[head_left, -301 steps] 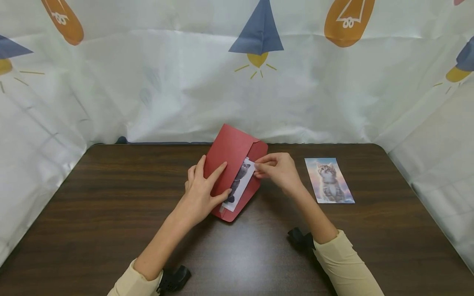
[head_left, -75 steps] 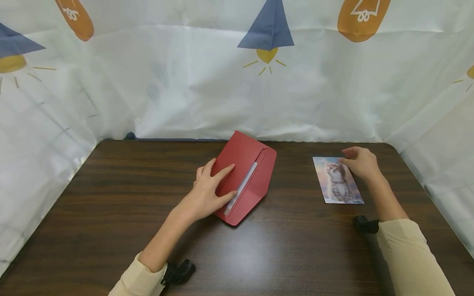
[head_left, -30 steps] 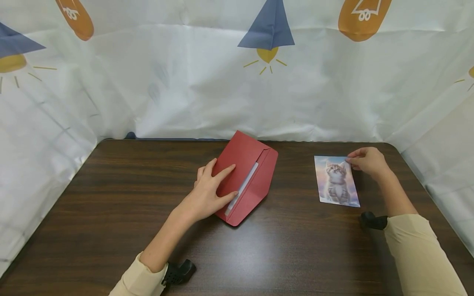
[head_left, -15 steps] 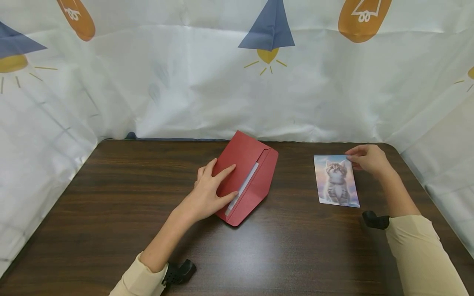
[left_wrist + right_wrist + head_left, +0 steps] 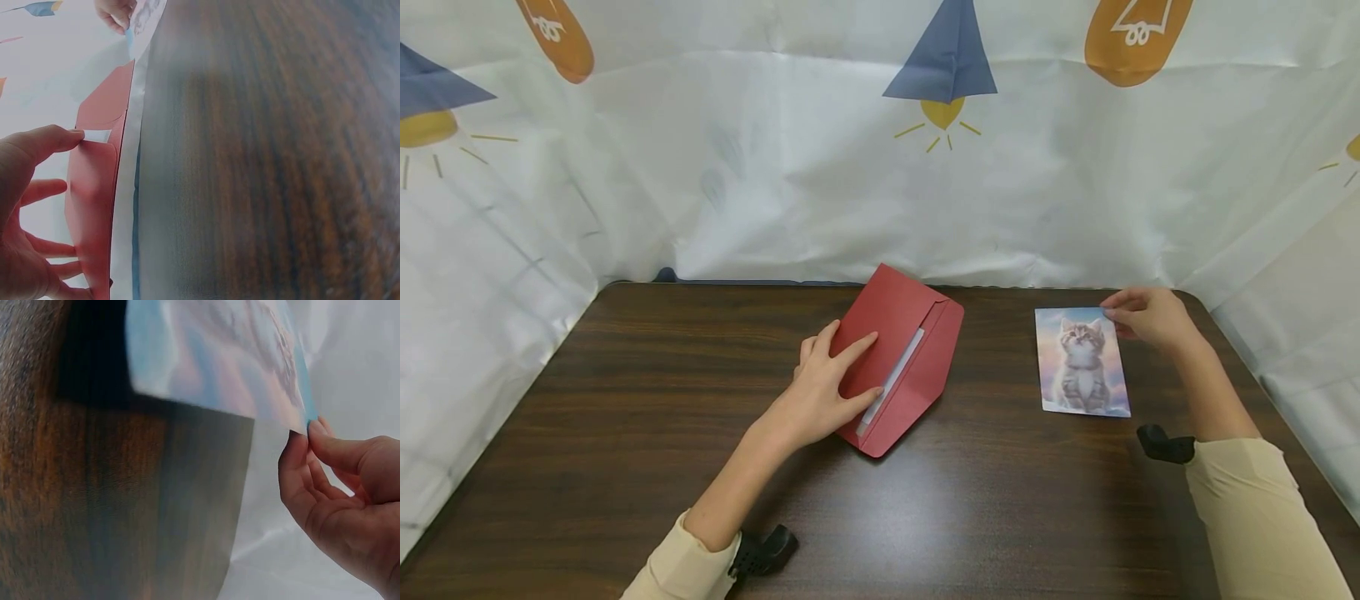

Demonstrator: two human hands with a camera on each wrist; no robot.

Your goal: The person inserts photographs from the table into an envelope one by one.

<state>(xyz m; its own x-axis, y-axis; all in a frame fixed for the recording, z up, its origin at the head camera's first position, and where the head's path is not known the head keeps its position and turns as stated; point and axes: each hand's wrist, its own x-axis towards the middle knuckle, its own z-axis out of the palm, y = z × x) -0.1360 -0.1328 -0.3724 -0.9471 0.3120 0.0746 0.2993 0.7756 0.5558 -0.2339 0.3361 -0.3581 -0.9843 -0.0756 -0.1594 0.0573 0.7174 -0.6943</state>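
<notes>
A red envelope (image 5: pixel 898 304) lies tilted on the table, its flap folded out to the right. Inside its slot shows the white edge of a card (image 5: pixel 891 383). My left hand (image 5: pixel 816 400) rests on the envelope with fingers spread, the thumb at the slot; the left wrist view shows the thumb tip (image 5: pixel 76 134) there. At the right, my right hand (image 5: pixel 1153 318) pinches a kitten picture card (image 5: pixel 1082 367) by its top right corner. In the right wrist view the card (image 5: pixel 212 362) is raised off the table, thumb on its front and fingers behind.
The dark wooden table (image 5: pixel 647 417) has rounded far corners. Behind it hangs a pale curtain (image 5: pixel 775 167) printed with lamps. A black wrist camera (image 5: pixel 763 552) sits on the left wrist, another black camera (image 5: pixel 1165 444) on the right.
Ten seconds ago the right hand held a grey cat card in the envelope's slot; that card is now almost hidden inside. The right hand moved right, pinched the kitten card and has lifted it slightly.
</notes>
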